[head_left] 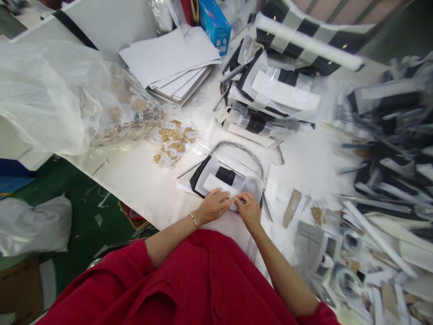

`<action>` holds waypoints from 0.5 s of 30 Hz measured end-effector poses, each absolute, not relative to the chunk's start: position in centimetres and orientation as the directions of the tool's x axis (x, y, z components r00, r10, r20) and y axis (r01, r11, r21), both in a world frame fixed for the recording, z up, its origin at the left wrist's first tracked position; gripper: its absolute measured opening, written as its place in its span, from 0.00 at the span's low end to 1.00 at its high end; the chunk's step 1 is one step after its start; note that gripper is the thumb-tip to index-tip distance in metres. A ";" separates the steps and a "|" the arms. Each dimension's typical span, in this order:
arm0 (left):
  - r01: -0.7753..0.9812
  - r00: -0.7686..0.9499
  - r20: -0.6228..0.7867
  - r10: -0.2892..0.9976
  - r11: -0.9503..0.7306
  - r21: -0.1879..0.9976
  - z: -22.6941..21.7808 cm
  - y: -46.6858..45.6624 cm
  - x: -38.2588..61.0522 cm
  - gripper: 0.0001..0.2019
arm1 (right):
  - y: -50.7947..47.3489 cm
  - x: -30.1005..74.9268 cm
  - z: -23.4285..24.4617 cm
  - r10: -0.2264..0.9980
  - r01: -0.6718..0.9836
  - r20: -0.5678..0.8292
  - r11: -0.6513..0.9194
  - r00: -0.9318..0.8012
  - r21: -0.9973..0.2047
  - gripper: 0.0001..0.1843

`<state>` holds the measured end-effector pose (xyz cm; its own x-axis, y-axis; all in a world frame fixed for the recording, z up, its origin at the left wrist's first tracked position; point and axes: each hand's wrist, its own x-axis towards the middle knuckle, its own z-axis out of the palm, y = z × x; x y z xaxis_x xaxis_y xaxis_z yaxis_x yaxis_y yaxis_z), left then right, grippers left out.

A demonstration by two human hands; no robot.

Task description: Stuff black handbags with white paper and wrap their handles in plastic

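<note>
A black handbag [200,174] lies on the table in front of me, its front covered by white and clear wrapping with a white strip [214,182] across it. The wrapped handle [245,152] arches away from me. My left hand [215,206] rests on the bag's near edge, fingers stretched out over the white strip. Close beside it, my right hand [248,208] has its fingertips pinched together at the clear wrapping on the front. What exactly sits between those fingertips is too small to make out.
Tan tags [176,137] lie in a pile beyond the bag, near a large plastic bag [61,99] at left. White sheets [169,54] are stacked behind. Wrapped handbags [280,85] stand at the back; more [389,104] crowd the right, above tape rolls [348,280] and scraps.
</note>
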<state>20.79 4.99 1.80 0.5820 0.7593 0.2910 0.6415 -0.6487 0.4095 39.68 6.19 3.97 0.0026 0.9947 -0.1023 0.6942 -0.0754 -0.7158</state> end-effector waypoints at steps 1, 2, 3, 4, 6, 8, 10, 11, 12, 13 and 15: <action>0.625 0.608 0.307 0.732 -0.680 0.383 1.8 4.9 20.4 0.14 | 6.2 39.6 3.9 0.995 0.696 -0.104 -0.080 0.007 -0.714 0.13; 0.606 0.628 0.328 0.705 -0.708 0.362 1.8 4.9 20.1 0.14 | 6.2 39.5 3.9 0.994 0.700 -0.106 -0.086 0.015 -0.709 0.13; 0.584 0.647 0.350 0.677 -0.736 0.343 1.9 4.8 20.0 0.13 | 6.2 39.5 4.0 0.994 0.708 -0.107 -0.094 0.026 -0.700 0.13; 0.557 0.669 0.368 0.646 -0.763 0.327 2.0 4.7 19.9 0.13 | 6.2 39.4 4.0 0.994 0.718 -0.103 -0.098 0.036 -0.689 0.13; 0.522 0.709 0.367 0.602 -0.798 0.302 2.3 4.3 20.1 0.13 | 6.1 39.3 4.0 0.996 0.733 -0.076 -0.086 0.046 -0.675 0.13; 0.536 0.728 0.316 0.608 -0.792 0.291 2.7 3.8 20.7 0.14 | 6.0 39.3 3.9 0.998 0.739 -0.029 -0.058 0.052 -0.672 0.13; 0.590 0.715 0.247 0.654 -0.754 0.287 3.2 3.5 21.4 0.15 | 6.1 39.2 3.6 0.997 0.738 0.014 -0.050 0.080 -0.673 0.12; 0.619 0.702 0.220 0.678 -0.732 0.283 3.5 3.3 21.7 0.15 | 6.2 39.1 3.5 0.994 0.736 0.030 -0.056 0.103 -0.675 0.12; 0.641 0.691 0.200 0.695 -0.717 0.276 3.8 3.2 22.0 0.16 | 6.4 38.9 3.3 0.991 0.732 0.043 -0.063 0.124 -0.678 0.12; 0.655 0.685 0.186 0.705 -0.707 0.266 4.1 3.2 22.1 0.16 | 6.5 38.8 3.3 0.989 0.723 0.051 -0.067 0.140 -0.688 0.12; 0.666 0.686 0.170 0.707 -0.705 0.243 4.5 3.1 22.3 0.16 | 6.7 38.7 3.8 0.981 0.671 0.055 -0.085 0.184 -0.736 0.12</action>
<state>22.28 3.12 4.50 0.6863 0.7070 0.1705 0.6661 -0.7052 0.2430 38.67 6.70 3.80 0.1843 0.9813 0.0547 0.6712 -0.0850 -0.7364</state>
